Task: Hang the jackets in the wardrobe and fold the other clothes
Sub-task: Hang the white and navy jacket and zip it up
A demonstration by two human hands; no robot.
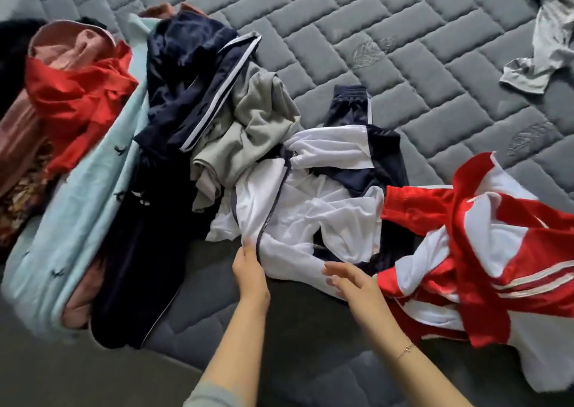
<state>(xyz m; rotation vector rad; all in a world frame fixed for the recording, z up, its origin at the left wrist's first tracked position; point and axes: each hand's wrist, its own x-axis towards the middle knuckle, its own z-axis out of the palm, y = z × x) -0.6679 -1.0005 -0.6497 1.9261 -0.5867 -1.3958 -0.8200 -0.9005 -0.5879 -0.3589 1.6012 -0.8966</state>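
A white-and-navy jacket (313, 201) lies beside a red-and-white striped jacket (484, 251) on a grey quilted mattress (388, 33).

My left hand (248, 266) touches the white-and-navy zip jacket (310, 201) on the grey quilted mattress (403, 64); my right hand (354, 282) hovers beside, perhaps touching it.

A grey quilted mattress (388, 74), stitched in a brick-like pattern of padded rectangles, is seen across the upper and right parts of the frame. Embroidered leaf-shaped emblems (372, 53) are noted on its surface right of centre and at the right. Its darker front edge (198, 322) is observed along the bottom of the frame.
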